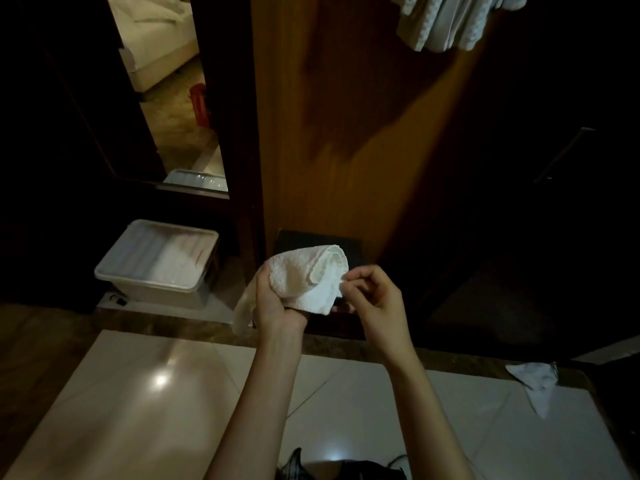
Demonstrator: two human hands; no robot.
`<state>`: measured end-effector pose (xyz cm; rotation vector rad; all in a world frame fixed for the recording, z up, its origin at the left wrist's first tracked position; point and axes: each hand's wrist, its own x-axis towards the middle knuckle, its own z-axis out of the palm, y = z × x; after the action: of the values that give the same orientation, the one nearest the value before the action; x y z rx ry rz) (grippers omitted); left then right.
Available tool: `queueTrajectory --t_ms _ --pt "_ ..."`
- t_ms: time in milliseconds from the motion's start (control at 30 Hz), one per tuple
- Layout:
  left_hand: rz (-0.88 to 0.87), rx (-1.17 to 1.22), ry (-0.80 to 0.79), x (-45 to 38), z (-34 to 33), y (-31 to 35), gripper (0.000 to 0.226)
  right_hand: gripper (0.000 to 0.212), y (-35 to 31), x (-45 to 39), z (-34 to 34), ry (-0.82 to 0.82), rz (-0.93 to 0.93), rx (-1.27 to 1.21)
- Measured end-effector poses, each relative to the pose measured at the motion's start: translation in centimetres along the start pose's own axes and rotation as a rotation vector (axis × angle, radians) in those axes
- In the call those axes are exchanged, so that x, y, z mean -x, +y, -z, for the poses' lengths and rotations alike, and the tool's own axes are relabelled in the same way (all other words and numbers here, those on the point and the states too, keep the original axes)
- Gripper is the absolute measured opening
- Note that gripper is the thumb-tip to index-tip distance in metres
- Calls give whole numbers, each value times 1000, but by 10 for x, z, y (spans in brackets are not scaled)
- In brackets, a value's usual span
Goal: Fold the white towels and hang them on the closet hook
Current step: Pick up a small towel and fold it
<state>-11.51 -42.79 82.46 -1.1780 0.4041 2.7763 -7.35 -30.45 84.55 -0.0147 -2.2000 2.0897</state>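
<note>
A small white towel point(310, 277) is bunched in front of me at waist height. My left hand point(275, 301) grips its lower left part, and a loose end hangs down past that wrist. My right hand point(372, 294) pinches the towel's right edge between thumb and fingers. Several white towels point(453, 19) hang at the top right, against the wooden closet panel; their hook is out of view. Another white towel point(535, 382) lies crumpled on the floor at the right.
A clear plastic bin point(157, 263) holding white towels stands on the floor at the left, below a mirror point(162, 88). A wooden closet panel point(346, 133) rises straight ahead, with a dark open closet to its right. Glossy floor tiles point(156, 393) lie below my arms.
</note>
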Motion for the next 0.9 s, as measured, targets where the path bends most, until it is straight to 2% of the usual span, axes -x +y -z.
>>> queueTrajectory --t_ms 167,333,433,533,633,700,733,800,900 --pt "-3 32 -8 4 -1 2 40 16 2 1 -3 15 29 147" --pt "-1 155 33 5 -2 2 64 21 -1 3 -6 -30 54 320" --pt "3 226 27 4 -4 2 71 7 -5 2 -12 -12 3 323" --pt "-31 154 33 5 -4 -1 61 16 -3 0 -14 42 -60 333" --pt "-41 7 -77 6 -3 -1 40 23 4 -2 -13 106 -136 330" --pt "-8 -96 -75 4 -3 -3 45 13 8 -4 -12 146 -188 276" --pt "-2 -139 -48 2 -2 -4 54 7 9 -4 -11 188 -170 280" --pt "1 -258 -3 0 -1 -7 67 2 5 -2 -8 274 -4 373" --pt "20 -391 -66 1 0 -10 57 9 -6 1 0 297 335 550"
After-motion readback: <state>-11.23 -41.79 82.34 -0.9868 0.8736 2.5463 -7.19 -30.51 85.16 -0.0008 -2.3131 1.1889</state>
